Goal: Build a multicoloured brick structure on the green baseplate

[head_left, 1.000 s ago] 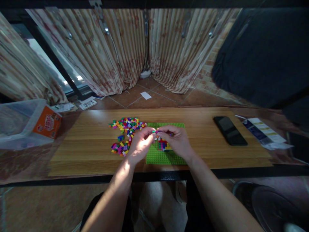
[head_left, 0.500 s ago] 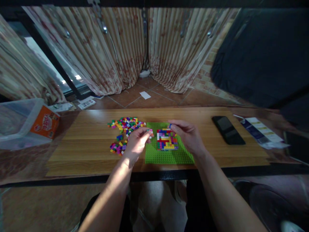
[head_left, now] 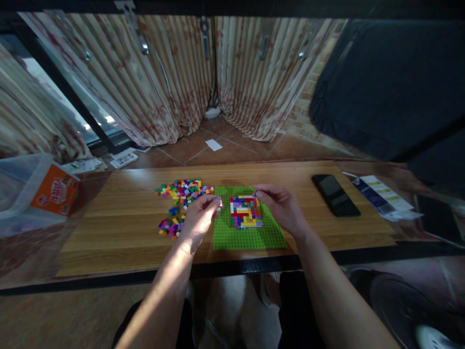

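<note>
On the green board [head_left: 250, 241], the brick block [head_left: 246, 212] has the left hand [head_left: 199, 215] at nine o'clock, pinching small pinkish bricks [head_left: 219, 201], and the right hand [head_left: 280, 207] at one o'clock, pinching a blue brick [head_left: 256, 194]. Bricks look light, stiff, smooth; opposite sides should grip best.

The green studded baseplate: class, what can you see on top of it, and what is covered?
A block of multicoloured bricks sits on the green studded baseplate, hiding what is beneath. The right hand hides the plate's far right corner.
</note>
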`<state>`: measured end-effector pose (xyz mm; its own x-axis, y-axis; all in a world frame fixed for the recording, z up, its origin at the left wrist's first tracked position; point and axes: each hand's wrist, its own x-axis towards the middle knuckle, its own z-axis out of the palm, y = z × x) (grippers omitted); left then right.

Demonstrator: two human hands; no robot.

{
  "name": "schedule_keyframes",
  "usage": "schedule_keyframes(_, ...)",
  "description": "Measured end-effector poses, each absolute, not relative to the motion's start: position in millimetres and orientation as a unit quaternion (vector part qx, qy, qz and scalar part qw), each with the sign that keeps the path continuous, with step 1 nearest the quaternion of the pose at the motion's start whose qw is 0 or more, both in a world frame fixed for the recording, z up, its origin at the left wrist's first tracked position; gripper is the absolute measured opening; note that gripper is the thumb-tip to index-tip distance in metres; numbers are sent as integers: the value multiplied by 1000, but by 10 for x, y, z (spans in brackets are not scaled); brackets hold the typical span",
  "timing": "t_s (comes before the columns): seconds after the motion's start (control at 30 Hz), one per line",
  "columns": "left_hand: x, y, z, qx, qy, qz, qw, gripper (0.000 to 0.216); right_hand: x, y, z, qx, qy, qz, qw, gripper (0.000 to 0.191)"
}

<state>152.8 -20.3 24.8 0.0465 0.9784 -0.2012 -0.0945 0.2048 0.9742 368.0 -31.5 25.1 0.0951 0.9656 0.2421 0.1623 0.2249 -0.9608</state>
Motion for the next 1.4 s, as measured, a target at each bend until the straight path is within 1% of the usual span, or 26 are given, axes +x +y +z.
schedule_keyframes(0.27,1534,-206,262,425,520,462,579,28,3659,-315,241,-516,-573,360,525,16)
schedule_keyframes(0.37,1531,-199,256,428,529,460,570,29,3653,-321,237,-525,-586,339,516,14)
schedule_keyframes(0.57,1456,-162,189,478,547,446,523,21,3668,-314,230,-541,-632,283,476,14)
schedule_keyframes(0.7,1414,-144,126,511,545,431,506,19,3684,-306,221,-530,-666,255,460,11)
schedule_keyframes(0.83,1409,-136,96,525,539,425,503,20,3701,-311,208,-518,-680,257,452,9)
schedule_keyframes(1.1,1415,-133,88,515,539,431,508,22,3702,-314,188,-524,-711,274,381,9)
schedule_keyframes(1.4,1404,-140,106,527,533,429,504,20,3639,-266,114,-533,-676,292,416,15)
